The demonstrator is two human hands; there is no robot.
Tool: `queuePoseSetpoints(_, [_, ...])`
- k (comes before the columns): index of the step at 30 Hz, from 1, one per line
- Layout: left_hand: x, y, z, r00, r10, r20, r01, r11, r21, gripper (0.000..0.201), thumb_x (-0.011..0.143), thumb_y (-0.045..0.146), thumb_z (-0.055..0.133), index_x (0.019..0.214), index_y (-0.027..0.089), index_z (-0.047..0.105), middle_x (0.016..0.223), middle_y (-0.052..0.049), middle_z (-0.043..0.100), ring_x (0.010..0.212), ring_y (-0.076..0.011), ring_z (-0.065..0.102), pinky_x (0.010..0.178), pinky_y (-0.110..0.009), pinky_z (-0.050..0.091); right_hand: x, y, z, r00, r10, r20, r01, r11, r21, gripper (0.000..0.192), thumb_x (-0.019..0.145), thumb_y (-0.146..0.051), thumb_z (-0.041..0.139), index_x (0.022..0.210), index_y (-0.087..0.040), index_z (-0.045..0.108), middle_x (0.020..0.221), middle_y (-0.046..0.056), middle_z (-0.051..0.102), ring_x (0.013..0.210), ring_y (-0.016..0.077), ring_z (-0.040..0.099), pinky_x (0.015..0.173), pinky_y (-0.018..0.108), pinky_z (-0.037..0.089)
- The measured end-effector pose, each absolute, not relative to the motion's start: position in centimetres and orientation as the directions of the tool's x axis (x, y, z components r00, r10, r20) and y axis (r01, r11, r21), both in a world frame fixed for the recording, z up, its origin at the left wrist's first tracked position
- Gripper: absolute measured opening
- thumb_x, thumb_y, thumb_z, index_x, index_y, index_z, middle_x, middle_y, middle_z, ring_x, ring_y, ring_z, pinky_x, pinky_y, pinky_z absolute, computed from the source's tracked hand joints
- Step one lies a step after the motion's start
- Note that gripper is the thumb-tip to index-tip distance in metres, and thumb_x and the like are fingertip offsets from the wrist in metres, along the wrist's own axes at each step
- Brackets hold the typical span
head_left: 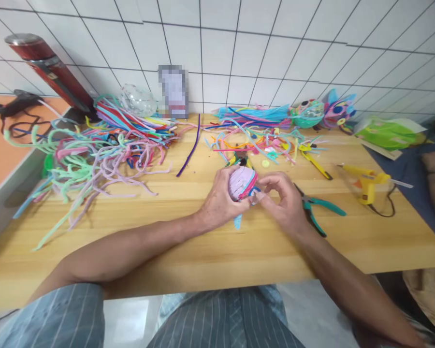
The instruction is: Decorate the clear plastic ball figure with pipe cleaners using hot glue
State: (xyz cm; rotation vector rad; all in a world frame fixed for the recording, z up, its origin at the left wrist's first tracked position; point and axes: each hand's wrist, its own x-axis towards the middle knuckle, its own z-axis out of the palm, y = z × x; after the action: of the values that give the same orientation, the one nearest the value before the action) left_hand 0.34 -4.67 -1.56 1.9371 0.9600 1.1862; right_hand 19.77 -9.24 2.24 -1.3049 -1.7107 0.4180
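My left hand [221, 195] is wrapped round a ball [240, 182] covered in lilac pipe cleaner, with pink and light blue bands along its right side. On the ball's right side, the fingers of my right hand [281, 198] are pinched at a blue pipe cleaner [255, 192]. Below the ball a light blue piece [237, 222] sticks out. Behind it lies a dark tool with yellow [241, 157], partly hidden. Teal-handled pliers [321, 208] rest just right of my right hand.
Loose pipe cleaners [90, 164] are heaped at the left, with a bundle [253, 116] along the wall. A yellow glue gun [369, 186] and a yellow cutter [317, 163] lie at the right. Decorated balls [308, 113] and a red flask [54, 72] stand at the back.
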Motion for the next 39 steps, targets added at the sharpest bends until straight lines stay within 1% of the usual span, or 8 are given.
queuePoseSetpoints(3, [0.3,-4.5,-1.7,0.324,0.833,0.448,0.257,-0.533,0.806,0.079,0.081,0.037,0.083,0.146,0.022,0.041,0.145,-0.017,0.058,0.141,-0.0337,0.056,0.121,-0.054,0.048,19.7,-9.1,1.6,-0.035,0.886,0.462,0.596,0.390,-0.702,0.019,0.089,-0.027,0.072,0.106,-0.029,0.064,0.109,0.004,0.067,0.091,0.0211,0.064,0.078,0.040,0.057])
queuePoseSetpoints(9, [0.3,-4.2,-1.8,0.326,0.807,0.493,0.266,-0.578,0.771,0.077,0.080,0.032,0.080,0.146,0.022,0.042,0.145,-0.016,0.056,0.139,-0.0323,0.056,0.121,-0.053,0.048,19.1,-8.5,1.4,-0.023,0.847,0.532,0.622,0.429,-0.656,0.019,0.087,-0.024,0.073,0.099,-0.030,0.060,0.099,0.003,0.066,0.093,0.0228,0.064,0.075,0.039,0.057])
queuePoseSetpoints(12, [0.3,-3.7,-1.8,0.329,0.806,0.493,0.276,-0.581,0.766,0.077,0.079,0.032,0.081,0.145,0.021,0.043,0.143,-0.016,0.056,0.138,-0.0325,0.056,0.120,-0.053,0.048,19.1,-7.8,1.3,-0.003,0.854,0.520,0.603,0.417,-0.681,0.018,0.086,-0.023,0.072,0.097,-0.029,0.059,0.098,0.003,0.065,0.092,0.0228,0.064,0.077,0.040,0.058])
queuePoseSetpoints(18, [0.5,-2.0,-1.7,0.270,0.864,0.424,0.322,-0.496,0.806,0.075,0.079,0.032,0.081,0.144,0.021,0.044,0.141,-0.015,0.057,0.135,-0.0312,0.058,0.117,-0.050,0.050,19.1,-5.3,1.3,-0.002,0.878,0.479,0.519,0.411,-0.750,0.017,0.085,-0.022,0.070,0.097,-0.029,0.060,0.101,0.003,0.066,0.098,0.0232,0.064,0.081,0.041,0.057])
queuePoseSetpoints(22, [0.8,-1.1,-1.8,0.252,0.872,0.419,0.347,-0.486,0.802,0.079,0.078,0.038,0.085,0.144,0.022,0.045,0.141,-0.014,0.058,0.135,-0.0318,0.058,0.117,-0.050,0.050,19.3,-4.2,0.3,0.042,0.910,0.413,0.424,0.358,-0.832,0.016,0.088,-0.028,0.069,0.103,-0.028,0.062,0.107,0.003,0.066,0.100,0.0224,0.063,0.084,0.041,0.056])
queuePoseSetpoints(26, [1.3,-0.8,-2.0,0.262,0.853,0.452,0.304,-0.517,0.800,0.080,0.080,0.040,0.085,0.145,0.023,0.043,0.143,-0.015,0.059,0.136,-0.0323,0.058,0.117,-0.051,0.051,19.7,-4.1,-0.7,0.072,0.936,0.344,0.362,0.297,-0.884,0.018,0.090,-0.033,0.071,0.106,-0.029,0.064,0.110,0.002,0.065,0.096,0.0206,0.063,0.084,0.039,0.055])
queuePoseSetpoints(32, [1.3,-0.6,-2.1,0.292,0.828,0.479,0.246,-0.549,0.799,0.076,0.083,0.041,0.082,0.145,0.022,0.042,0.144,-0.016,0.058,0.139,-0.0323,0.057,0.118,-0.051,0.051,20.1,-4.4,-0.7,0.077,0.938,0.338,0.358,0.290,-0.887,0.024,0.089,-0.034,0.075,0.111,-0.031,0.066,0.112,0.002,0.063,0.097,0.0202,0.063,0.084,0.039,0.053])
queuePoseSetpoints(39, [1.1,-0.9,-2.0,0.296,0.797,0.526,0.256,-0.597,0.760,0.073,0.087,0.042,0.077,0.146,0.021,0.040,0.146,-0.017,0.056,0.141,-0.0317,0.055,0.120,-0.050,0.048,20.1,-4.5,-0.8,0.065,0.925,0.375,0.384,0.324,-0.864,0.025,0.089,-0.034,0.076,0.112,-0.032,0.066,0.113,0.003,0.062,0.099,0.0211,0.063,0.084,0.039,0.054])
